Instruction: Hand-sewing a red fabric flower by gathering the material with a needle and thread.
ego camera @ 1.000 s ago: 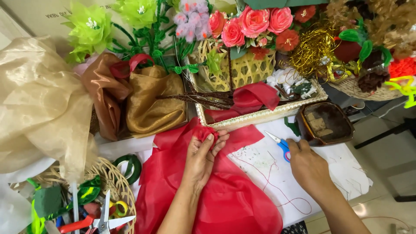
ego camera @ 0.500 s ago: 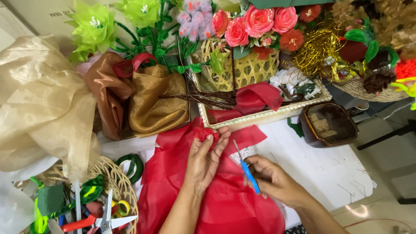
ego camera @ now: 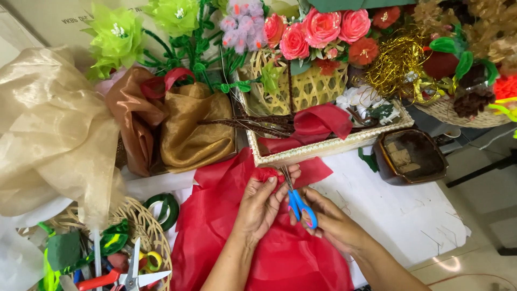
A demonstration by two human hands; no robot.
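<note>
A large sheet of red sheer fabric (ego camera: 226,231) lies on the white table (ego camera: 398,215). My left hand (ego camera: 264,202) pinches a gathered bunch of the fabric at its far edge. My right hand (ego camera: 328,221) holds small blue-handled scissors (ego camera: 299,202), blades pointing up right beside the pinched bunch and my left fingers. Whether the blades touch the fabric I cannot tell.
A woven tray (ego camera: 328,145) with red ribbon, a straw basket and artificial roses (ego camera: 318,29) stands behind. Gold and bronze fabric (ego camera: 188,129) and pale organza (ego camera: 48,129) lie at left. A wicker basket (ego camera: 142,226) with scissors and green tape sits front left. A brown dish (ego camera: 409,156) stands at right.
My right hand picked the blue scissors off the table at right and brought them leftward up to the gathered fabric. My left hand bunched the fabric edge tighter.
</note>
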